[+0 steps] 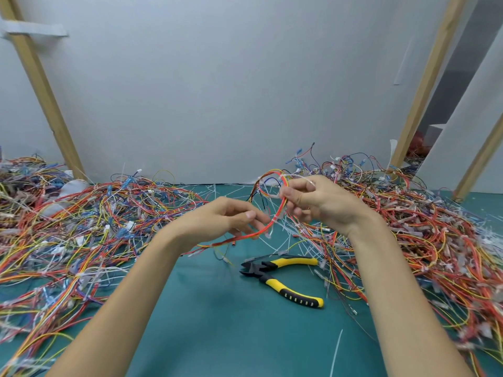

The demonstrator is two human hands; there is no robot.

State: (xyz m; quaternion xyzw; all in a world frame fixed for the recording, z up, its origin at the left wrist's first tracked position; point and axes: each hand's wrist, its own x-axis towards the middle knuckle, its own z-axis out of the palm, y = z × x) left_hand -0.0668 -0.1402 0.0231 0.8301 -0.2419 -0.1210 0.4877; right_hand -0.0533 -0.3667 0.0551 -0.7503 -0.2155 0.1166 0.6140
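Left grip [227, 221] and right grip [317, 204] each pinch one wire bundle [260, 231] (red, yellow); one cutter [260, 270] lies below.

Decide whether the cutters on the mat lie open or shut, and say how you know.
Open. The cutters lie on the mat with yellow handles spread wide apart and the jaws parted.

Soft, even light is falling from above, brightening the grey wall [245, 77] and the green bench [217, 336] and laying only faint shadows beneath the pliers [283, 278]. The wide lens is bending the wooden posts [40, 85] outward at the edges and smearing the wire heaps [40, 268] near the lower corners, while the left hand [231, 216], right hand [313, 202] and their red wire bundle [261, 232] are showing fairly sharp.
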